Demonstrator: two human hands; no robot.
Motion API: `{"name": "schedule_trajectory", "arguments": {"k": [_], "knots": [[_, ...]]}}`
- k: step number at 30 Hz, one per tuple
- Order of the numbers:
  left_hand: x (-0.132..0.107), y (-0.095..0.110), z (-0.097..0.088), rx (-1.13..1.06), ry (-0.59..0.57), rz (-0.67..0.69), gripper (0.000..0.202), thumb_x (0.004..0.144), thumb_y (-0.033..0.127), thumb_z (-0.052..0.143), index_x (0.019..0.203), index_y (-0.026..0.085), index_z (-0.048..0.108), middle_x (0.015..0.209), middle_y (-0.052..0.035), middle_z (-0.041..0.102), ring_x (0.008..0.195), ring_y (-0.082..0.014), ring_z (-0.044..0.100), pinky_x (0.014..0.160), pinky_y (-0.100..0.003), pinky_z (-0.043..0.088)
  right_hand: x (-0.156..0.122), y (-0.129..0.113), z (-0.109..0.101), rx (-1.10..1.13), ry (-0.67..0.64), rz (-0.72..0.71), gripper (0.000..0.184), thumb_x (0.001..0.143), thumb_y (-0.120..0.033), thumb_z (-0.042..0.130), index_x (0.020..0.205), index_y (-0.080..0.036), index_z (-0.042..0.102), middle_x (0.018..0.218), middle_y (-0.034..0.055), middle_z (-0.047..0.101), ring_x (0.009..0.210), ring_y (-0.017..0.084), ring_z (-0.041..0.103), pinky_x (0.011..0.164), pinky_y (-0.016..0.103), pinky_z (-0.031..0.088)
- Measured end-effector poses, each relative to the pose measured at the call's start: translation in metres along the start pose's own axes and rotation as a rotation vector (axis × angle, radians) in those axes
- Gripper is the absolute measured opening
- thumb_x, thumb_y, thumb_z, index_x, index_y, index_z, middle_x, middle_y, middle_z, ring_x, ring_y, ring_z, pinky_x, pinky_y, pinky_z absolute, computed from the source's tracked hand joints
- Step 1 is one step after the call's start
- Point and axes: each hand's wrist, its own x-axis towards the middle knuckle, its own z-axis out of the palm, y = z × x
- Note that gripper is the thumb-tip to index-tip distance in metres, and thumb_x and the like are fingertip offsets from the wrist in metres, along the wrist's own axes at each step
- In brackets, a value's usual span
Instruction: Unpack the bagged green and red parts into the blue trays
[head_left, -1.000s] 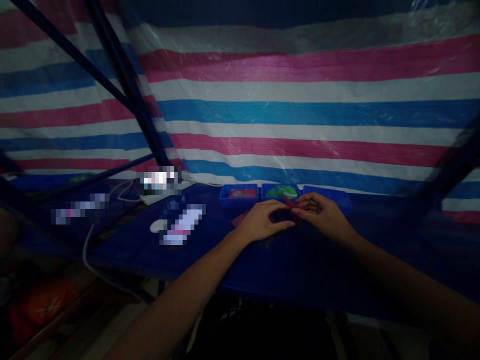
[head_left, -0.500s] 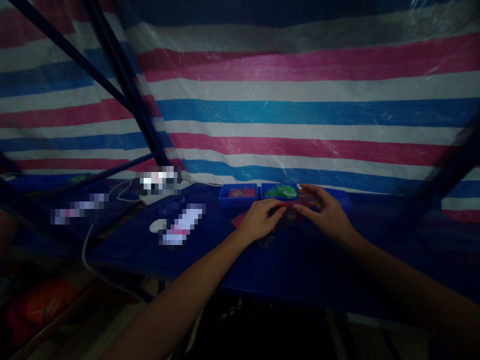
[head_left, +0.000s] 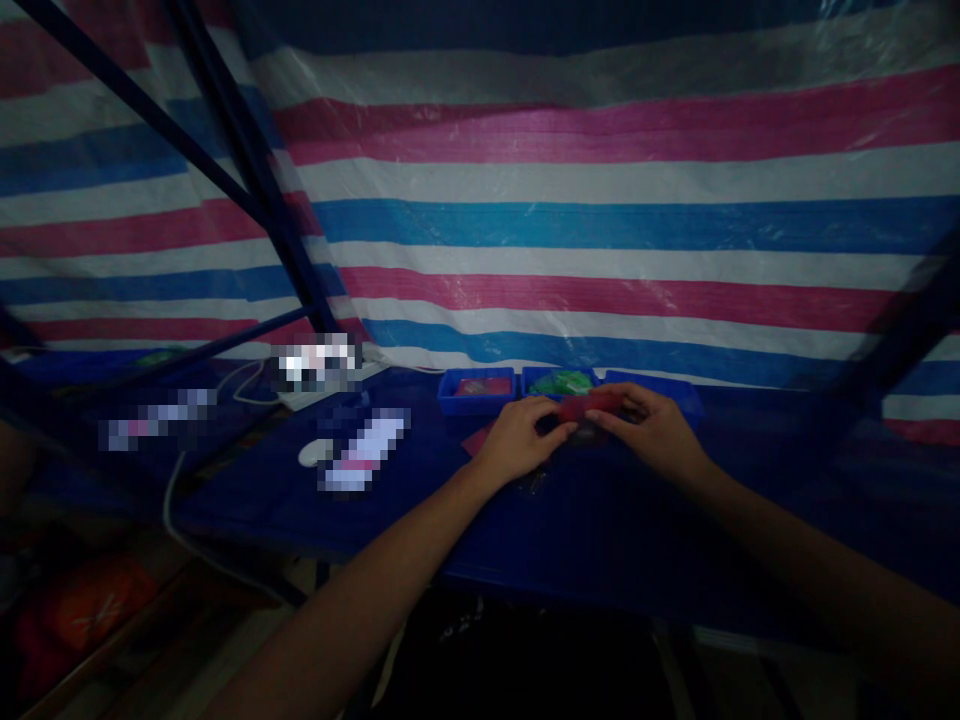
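Between my two hands is a flat, thin red piece (head_left: pixel 589 408), held above the table; its exact kind is too dim to make out. My left hand (head_left: pixel 525 435) pinches its left edge between thumb and fingers. On the opposite edge, the thumb and fingers of my right hand (head_left: pixel 654 428) are closed. Under my left hand lies another flat red piece (head_left: pixel 477 441), partly covered by the wrist. Small metallic-looking bits (head_left: pixel 535 483) lie on the table just in front of that hand.
Blue bins line the table's back: one with red pieces (head_left: pixel 439 398), one with green packets (head_left: pixel 561 383), and a third (head_left: pixel 686 397) behind my right hand. Leftward are a white round object (head_left: pixel 316 453), a blurred-out phone-like slab (head_left: pixel 367 448) and a white power strip (head_left: pixel 322 393). Blue metal posts (head_left: pixel 285 240) frame the striped sheet.
The red piece has tilted so more of its flat face shows. My right hand's fingers have come down and closed on its edge. My left hand has barely moved.
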Motion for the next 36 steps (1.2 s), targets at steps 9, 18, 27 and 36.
{"name": "schedule_trajectory", "arguments": {"k": [9, 18, 27, 36], "knots": [[-0.003, -0.003, 0.007, 0.097, -0.067, -0.032, 0.035, 0.087, 0.051, 0.07, 0.092, 0.017, 0.073, 0.088, -0.0066, 0.071, 0.08, -0.021, 0.064, 0.072, -0.033, 0.047, 0.0, 0.009, 0.003, 0.106, -0.054, 0.067, 0.044, 0.075, -0.041, 0.082, 0.114, -0.025, 0.069, 0.106, 0.0063, 0.077, 0.099, 0.027, 0.074, 0.093, 0.046, 0.057], [0.0, -0.005, 0.002, -0.206, -0.007, -0.151, 0.036, 0.092, 0.048, 0.064, 0.11, 0.018, 0.073, 0.102, -0.0072, 0.075, 0.089, -0.0212, 0.068, 0.078, -0.034, 0.052, 0.005, 0.005, 0.002, 0.382, 0.129, 0.133, 0.041, 0.071, -0.038, 0.087, 0.105, -0.023, 0.071, 0.108, 0.0059, 0.077, 0.103, 0.024, 0.072, 0.099, 0.041, 0.055], [0.009, -0.014, 0.001, -0.627, 0.111, -0.276, 0.034, 0.089, 0.043, 0.069, 0.107, 0.014, 0.066, 0.102, -0.0098, 0.074, 0.088, -0.0181, 0.069, 0.082, -0.035, 0.056, 0.005, 0.012, 0.005, 0.394, 0.131, 0.171, 0.04, 0.07, -0.038, 0.088, 0.103, -0.023, 0.07, 0.103, 0.0052, 0.077, 0.098, 0.022, 0.072, 0.097, 0.04, 0.055], [0.01, -0.026, 0.006, -0.665, 0.166, -0.278, 0.038, 0.088, 0.035, 0.072, 0.117, 0.015, 0.056, 0.099, -0.0082, 0.07, 0.085, -0.0157, 0.069, 0.083, -0.034, 0.056, 0.006, 0.013, 0.004, 0.38, 0.141, 0.184, 0.04, 0.068, -0.04, 0.089, 0.097, -0.022, 0.069, 0.098, 0.0046, 0.076, 0.091, 0.021, 0.072, 0.089, 0.037, 0.057]]}}
